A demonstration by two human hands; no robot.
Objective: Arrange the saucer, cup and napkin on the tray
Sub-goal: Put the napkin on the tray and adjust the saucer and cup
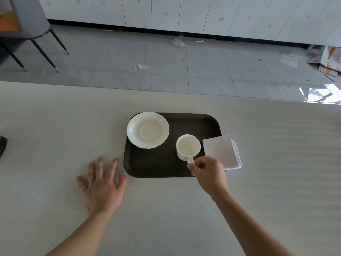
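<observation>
1. Right hand (207, 173) pinches the cup (188, 147) by its handle, which points to 6 o'clock; the cup stands on the tray (156, 163).
2. Saucer (148, 129) lies at 10 o'clock from the cup.
3. Left hand (102, 185) rests flat and spread on the table (55, 126), holding nothing.
4. Napkin (222, 151) overhangs the tray's 3 o'clock edge.

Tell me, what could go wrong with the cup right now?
The right hand pinches only the small handle of the cup, so the cup might tip or slip when lifted. The saucer hangs slightly over the tray's far left edge, so a bump could rock it. The napkin lies half off the tray's right edge and may slide off if the tray moves.
</observation>
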